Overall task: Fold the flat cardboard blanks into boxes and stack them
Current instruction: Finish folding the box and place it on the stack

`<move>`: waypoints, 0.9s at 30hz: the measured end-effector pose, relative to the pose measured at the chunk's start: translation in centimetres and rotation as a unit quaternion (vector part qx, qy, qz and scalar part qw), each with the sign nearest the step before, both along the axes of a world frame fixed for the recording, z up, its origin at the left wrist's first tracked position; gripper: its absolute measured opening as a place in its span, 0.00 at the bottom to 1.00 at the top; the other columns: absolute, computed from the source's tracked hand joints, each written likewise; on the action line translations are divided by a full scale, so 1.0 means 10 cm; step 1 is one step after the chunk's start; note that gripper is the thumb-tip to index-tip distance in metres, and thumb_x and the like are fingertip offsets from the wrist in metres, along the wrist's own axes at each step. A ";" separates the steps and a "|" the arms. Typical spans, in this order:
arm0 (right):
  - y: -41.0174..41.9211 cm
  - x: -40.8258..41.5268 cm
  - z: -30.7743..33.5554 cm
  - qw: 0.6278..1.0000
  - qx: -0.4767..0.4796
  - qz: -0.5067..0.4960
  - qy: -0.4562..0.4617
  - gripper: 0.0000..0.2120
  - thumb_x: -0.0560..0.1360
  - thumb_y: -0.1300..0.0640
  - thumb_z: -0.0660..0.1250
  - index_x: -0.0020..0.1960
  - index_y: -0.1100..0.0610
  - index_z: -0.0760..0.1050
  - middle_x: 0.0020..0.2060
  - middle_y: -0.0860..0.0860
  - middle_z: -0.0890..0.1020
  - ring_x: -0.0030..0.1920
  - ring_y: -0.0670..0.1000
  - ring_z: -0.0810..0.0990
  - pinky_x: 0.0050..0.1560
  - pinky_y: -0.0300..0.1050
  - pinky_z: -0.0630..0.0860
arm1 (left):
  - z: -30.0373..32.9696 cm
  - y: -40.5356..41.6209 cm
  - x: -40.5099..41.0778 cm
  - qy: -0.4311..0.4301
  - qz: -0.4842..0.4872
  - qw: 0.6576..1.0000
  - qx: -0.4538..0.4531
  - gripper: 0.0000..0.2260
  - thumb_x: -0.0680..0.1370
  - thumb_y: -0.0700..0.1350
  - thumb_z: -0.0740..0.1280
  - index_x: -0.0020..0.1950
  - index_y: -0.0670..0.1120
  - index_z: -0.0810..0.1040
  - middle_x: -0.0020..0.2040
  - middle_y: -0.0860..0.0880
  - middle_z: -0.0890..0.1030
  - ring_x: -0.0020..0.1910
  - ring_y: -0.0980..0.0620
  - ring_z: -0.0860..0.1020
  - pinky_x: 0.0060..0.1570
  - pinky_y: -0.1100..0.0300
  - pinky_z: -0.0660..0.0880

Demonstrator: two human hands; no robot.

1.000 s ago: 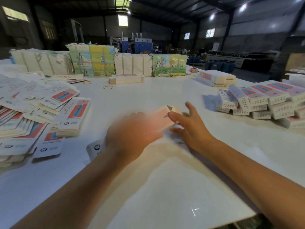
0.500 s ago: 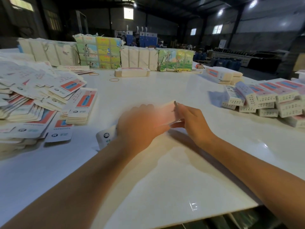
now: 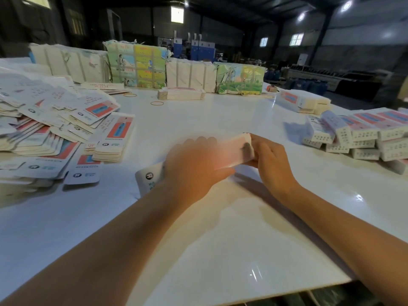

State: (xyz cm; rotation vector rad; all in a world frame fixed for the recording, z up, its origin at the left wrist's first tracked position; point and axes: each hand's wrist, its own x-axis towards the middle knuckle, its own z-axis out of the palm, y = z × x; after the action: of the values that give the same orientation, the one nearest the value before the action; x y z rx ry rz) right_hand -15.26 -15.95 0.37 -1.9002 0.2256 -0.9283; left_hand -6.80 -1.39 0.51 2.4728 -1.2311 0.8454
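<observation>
White table [image 3: 198, 120] — both hands' grip, left hand [image 3: 194, 166] and right hand [image 3: 270, 161], clasps one box [image 3: 234, 151].

dim warehouse, white table [image 3: 198, 120] — ceiling lamps [image 3: 346, 5]

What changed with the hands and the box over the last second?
The right hand, spread open beside the box's end a second ago, has closed its fingers onto that end. The left hand stays gripping the box's other half. The flat blanks on the left and the folded boxes on the right stayed put.
</observation>
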 end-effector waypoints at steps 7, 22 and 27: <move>0.14 0.00 -0.05 0.983 -0.160 -0.091 0.028 0.11 0.81 0.61 0.54 0.48 0.57 0.74 0.37 0.51 0.81 0.38 0.49 0.80 0.36 0.42 0.74 | -0.01 -0.09 -0.11 -0.047 0.051 0.998 0.005 0.25 0.75 0.66 0.57 0.60 0.47 0.67 0.53 0.48 0.75 0.51 0.48 0.74 0.42 0.57 0.61; 0.07 -0.02 -0.03 0.971 -0.210 -0.093 0.067 0.14 0.82 0.55 0.56 0.60 0.56 0.77 0.37 0.51 0.81 0.33 0.48 0.75 0.35 0.41 0.68 | 0.07 -0.02 0.00 0.014 0.053 0.998 -0.021 0.26 0.73 0.68 0.58 0.57 0.48 0.69 0.50 0.49 0.77 0.47 0.49 0.76 0.39 0.57 0.69; 0.06 -0.06 -0.03 0.965 -0.240 -0.084 0.071 0.14 0.82 0.55 0.56 0.62 0.56 0.76 0.42 0.52 0.83 0.38 0.52 0.78 0.38 0.39 0.70 | 0.09 0.02 0.00 0.021 0.045 0.999 -0.010 0.26 0.74 0.67 0.56 0.58 0.47 0.68 0.51 0.49 0.76 0.47 0.49 0.76 0.41 0.56 0.72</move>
State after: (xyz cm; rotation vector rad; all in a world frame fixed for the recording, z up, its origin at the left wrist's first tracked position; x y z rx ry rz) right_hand -15.83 -15.38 0.07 -2.4295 0.2672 -1.0265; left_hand -6.82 -1.19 1.37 2.5333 -1.0983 0.8194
